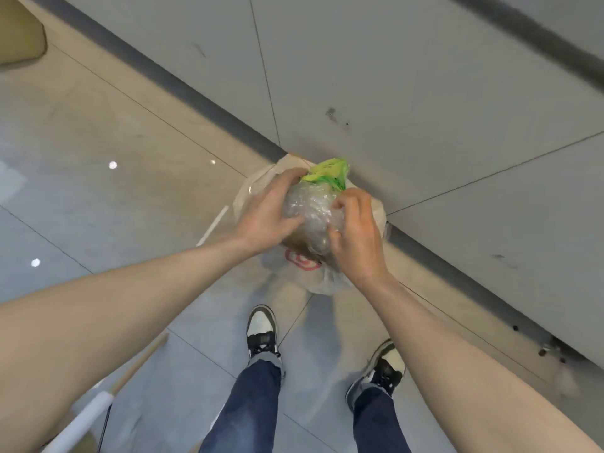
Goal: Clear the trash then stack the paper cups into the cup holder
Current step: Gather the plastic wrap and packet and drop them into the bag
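A crumpled wad of clear plastic trash with a green and yellow wrapper at its far end is pressed between both hands. My left hand grips its left side and my right hand grips its right side. Directly beneath the wad, a translucent white trash bag with a red logo sits on the floor against the wall base. No paper cups or cup holder are in view.
My two feet in dark and white sneakers stand on the glossy tiled floor just before the bag. A grey wall with a dark baseboard runs diagonally behind it. A white straw lies left of the bag; a white roll lies bottom left.
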